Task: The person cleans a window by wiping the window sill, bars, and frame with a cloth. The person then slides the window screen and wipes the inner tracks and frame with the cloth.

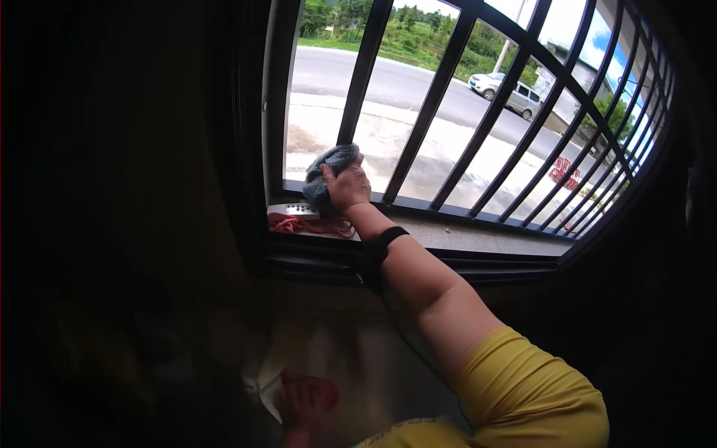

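My right hand [349, 187] reaches through the window opening, its fingers closed round a fluffy grey-blue cloth [323, 172]. The bunched cloth lies against the lower end of a dark vertical window bar [365, 71]. Just below it, a white power strip [293, 210] and a coil of pink cord [306, 225] rest on the sill. Low in the view, in deep shade, my left hand [299, 401] is curled against a rounded red thing [326, 393]. A pale strip hangs beside that hand; dimness and blur hide what exactly it holds.
Dark metal bars cross the whole window above the sill [485, 237]. The black window frame [314, 263] runs below my right forearm, which wears a black band [392, 236]. Outside are a road, a silvery van [523, 98], a white car [485, 84] and red objects [564, 173].
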`<state>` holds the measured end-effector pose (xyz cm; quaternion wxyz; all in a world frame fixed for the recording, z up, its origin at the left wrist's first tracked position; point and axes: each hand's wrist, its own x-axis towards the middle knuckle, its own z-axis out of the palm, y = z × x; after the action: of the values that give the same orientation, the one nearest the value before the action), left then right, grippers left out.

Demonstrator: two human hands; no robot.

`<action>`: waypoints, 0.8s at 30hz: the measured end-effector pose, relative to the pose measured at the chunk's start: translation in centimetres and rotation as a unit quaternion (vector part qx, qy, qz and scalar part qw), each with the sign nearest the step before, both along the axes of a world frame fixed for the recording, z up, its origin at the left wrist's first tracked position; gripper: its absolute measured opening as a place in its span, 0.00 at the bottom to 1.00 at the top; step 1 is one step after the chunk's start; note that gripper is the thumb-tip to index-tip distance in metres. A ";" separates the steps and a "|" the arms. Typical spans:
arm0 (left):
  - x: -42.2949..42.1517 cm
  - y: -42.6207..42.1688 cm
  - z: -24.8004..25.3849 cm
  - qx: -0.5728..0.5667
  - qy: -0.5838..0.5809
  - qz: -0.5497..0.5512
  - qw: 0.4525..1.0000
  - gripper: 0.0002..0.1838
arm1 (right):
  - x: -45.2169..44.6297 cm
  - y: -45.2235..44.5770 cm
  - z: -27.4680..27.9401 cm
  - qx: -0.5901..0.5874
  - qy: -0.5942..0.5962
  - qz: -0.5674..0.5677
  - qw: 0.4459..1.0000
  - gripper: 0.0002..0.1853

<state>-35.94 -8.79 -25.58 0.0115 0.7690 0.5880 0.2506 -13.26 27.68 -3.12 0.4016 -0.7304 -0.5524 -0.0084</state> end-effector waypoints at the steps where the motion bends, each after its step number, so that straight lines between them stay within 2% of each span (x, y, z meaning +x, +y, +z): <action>1: 0.0 0.1 0.5 -0.014 -0.025 -0.009 1.000 0.14 | -0.5 -1.1 -0.4 -0.068 0.014 -0.016 0.997 0.47; 3: 0.0 0.4 0.3 -0.001 -0.044 -0.004 0.999 0.13 | -0.3 -1.0 -0.5 -0.099 0.031 -0.006 0.995 0.49; 5: -0.1 0.2 1.0 -0.041 -0.061 -0.005 0.997 0.14 | -0.6 -1.1 0.2 -0.109 0.058 -0.002 0.992 0.48; 6: -0.1 0.7 2.1 -0.071 -0.078 -0.011 0.994 0.14 | -0.6 -1.2 0.4 -0.110 0.075 -0.004 0.991 0.47; 7: 0.4 1.2 3.5 -0.063 -0.144 -0.012 0.988 0.15 | -0.6 -1.4 0.7 -0.127 0.093 -0.001 0.988 0.46; 8: 1.2 1.7 6.4 -0.065 -0.144 -0.012 0.987 0.15 | -0.5 -1.5 0.3 -0.130 0.092 -0.002 0.987 0.46; 10: 2.6 3.4 14.4 -0.092 -0.308 -0.077 0.944 0.12 | -0.7 -1.3 -0.4 -0.124 0.078 -0.028 0.989 0.44; 12: 4.5 4.9 21.6 -0.139 -0.510 -0.137 0.837 0.07 | -1.0 -1.8 -0.2 -0.124 0.083 -0.028 0.988 0.43; 14: 6.7 7.3 25.0 -0.088 -0.561 -0.211 0.796 0.07 | -1.3 -2.2 -0.3 -0.125 0.089 -0.030 0.988 0.42; 16: 9.5 10.3 26.5 -0.046 -0.541 -0.244 0.804 0.08 | -1.3 -2.1 -0.3 -0.126 0.090 -0.042 0.987 0.42; 19: 12.4 12.8 26.1 0.009 -0.447 -0.227 0.865 0.09 | -0.9 -1.7 -0.7 -0.140 0.071 -0.042 0.987 0.41; 20: 13.0 12.7 26.2 0.030 -0.446 -0.222 0.866 0.09 | -0.9 -1.9 -0.5 -0.146 0.069 -0.046 0.986 0.40; 24: 13.0 12.5 26.3 -0.012 -0.401 -0.244 0.883 0.10 | -0.9 -2.2 -0.8 -0.114 0.042 -0.029 0.992 0.39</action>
<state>-22.93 3.71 0.72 0.3165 0.7215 0.3303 0.5198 -14.15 25.52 -3.95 0.3384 -0.7866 -0.5112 0.0735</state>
